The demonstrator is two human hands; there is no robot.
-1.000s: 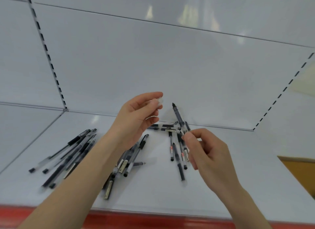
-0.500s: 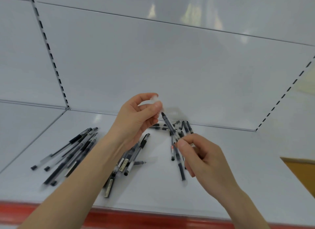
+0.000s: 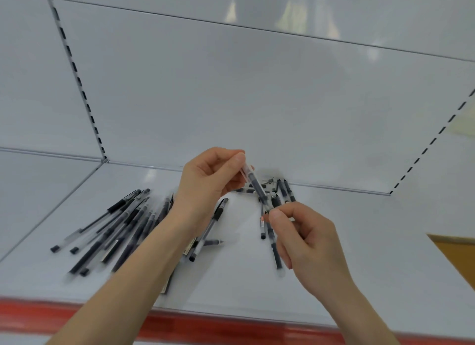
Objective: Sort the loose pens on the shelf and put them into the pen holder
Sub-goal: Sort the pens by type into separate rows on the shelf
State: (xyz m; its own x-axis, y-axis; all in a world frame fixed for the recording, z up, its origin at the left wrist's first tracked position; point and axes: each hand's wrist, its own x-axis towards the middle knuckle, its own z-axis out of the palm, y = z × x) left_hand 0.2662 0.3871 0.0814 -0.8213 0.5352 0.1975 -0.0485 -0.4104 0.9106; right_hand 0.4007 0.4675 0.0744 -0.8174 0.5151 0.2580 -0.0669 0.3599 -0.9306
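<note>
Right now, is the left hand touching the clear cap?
Touching. The head view shows the left hand pinching the cap at the tip of the pen held by the right hand.

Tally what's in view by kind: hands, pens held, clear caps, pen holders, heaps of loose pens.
Hands: 2, left hand and right hand.
Pens held: 1, pen in the right hand.
Clear caps: 1, cap in the left hand.
Pen holders: 0 in view.
Heaps of loose pens: 3: left heap, middle heap, right heap; pens too blurred to count singly.
Total: 7.
</note>
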